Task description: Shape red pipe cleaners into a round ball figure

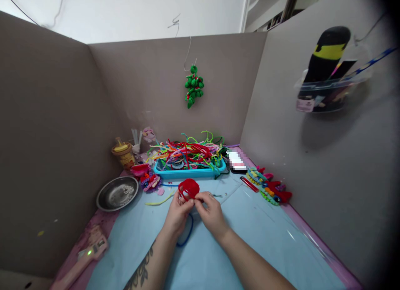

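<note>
Red fuzzy wire, bent into a round, open cage shape: that's the red ball (188, 188). It looks soft & hairy, all one bright red, w/ gaps you can see through. It is held up just in front of the blue tray (190, 172), near the tray's middle. Both hands are close together under it. L hand (177, 213) pinches its bottom edge w/ thumb & fingers. R hand (212, 213) pinches the low right side, fingertips almost touching the L ones. Both are clamped on the ball.

Writing: not much to read. High up & far right of the tray, a clear cup (325, 92) hangs on the wall w/ a white label (304, 104), too blurry to read. A black & yellow thing (328, 48) stands in it. Just right of the tray is a blurred-out patch (236, 161). Far to the front left of the tray, a pink glue gun (84, 256) shows a tiny green light, no words I can make out.

The tray is full of fuzzy wires (187, 152) in lots of colours. Left of the tray: a pink & purple fuzzy flower (150, 182), then a metal bowl (117, 193) w/ small white bits. Right of the tray: a red stick (249, 184) & a row of small fuzzy toys (268, 188). High above the tray a green fuzzy toy (194, 86) hangs on a wire. In front of the tray, under the hands, a blue wire loop (187, 233) lies on the light blue mat (250, 240).
</note>
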The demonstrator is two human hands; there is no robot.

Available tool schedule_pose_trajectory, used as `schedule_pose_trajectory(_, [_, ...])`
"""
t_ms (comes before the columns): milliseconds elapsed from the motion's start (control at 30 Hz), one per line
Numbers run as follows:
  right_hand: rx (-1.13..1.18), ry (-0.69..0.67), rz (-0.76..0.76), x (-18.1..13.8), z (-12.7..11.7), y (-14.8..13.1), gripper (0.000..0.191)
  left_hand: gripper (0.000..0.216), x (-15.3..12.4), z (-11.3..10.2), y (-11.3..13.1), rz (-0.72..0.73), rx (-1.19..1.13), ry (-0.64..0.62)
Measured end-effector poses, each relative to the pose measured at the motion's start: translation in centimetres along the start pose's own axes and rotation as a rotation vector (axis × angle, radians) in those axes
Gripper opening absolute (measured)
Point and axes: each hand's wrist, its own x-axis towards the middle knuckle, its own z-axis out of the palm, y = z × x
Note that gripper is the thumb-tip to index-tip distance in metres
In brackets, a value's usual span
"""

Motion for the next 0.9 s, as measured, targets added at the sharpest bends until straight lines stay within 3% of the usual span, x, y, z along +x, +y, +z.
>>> schedule_pose_trajectory(433, [-0.033,0.000,-0.103,-0.02,0.12,-0.05,0.012,0.032,-0.07,-0.42,-0.19,-0.102,-0.009,-0.076])
schedule_pose_trajectory(900, [-0.024,0.003,-0.109,-0.07,0.25,0.17,0.012,0.031,0.45,-0.85,-0.20,-0.106,-0.130,-0.030])
